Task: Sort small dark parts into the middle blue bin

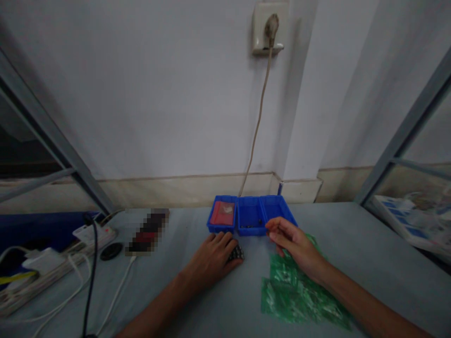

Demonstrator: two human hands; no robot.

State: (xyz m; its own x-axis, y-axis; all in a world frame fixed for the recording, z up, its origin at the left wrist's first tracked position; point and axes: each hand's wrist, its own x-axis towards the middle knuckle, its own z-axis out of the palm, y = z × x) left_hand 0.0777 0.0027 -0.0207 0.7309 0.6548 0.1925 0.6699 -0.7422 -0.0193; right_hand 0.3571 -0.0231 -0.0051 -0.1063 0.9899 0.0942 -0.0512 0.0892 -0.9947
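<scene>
My left hand (212, 259) lies on the table with its fingers curled around a small dark block with rows of small light spots (237, 253); the hand covers part of it. My right hand (292, 239) hovers at the front of the blue bins, thumb and fingers pinched; whatever is between the fingertips is too small to tell. Under and beside the right wrist are several green clear plastic bags (299, 300). The middle blue bin (252, 231) has a few tiny dark parts inside. In the left blue bin (221, 229) sits a red packet (221, 215).
A third blue bin (278, 199) adjoins the middle one. To the left are a blurred-out phone-like object (148, 232) on a white cable, a round black disc (111, 251) and a power strip (38, 277). A white tray (398, 220) stands far right.
</scene>
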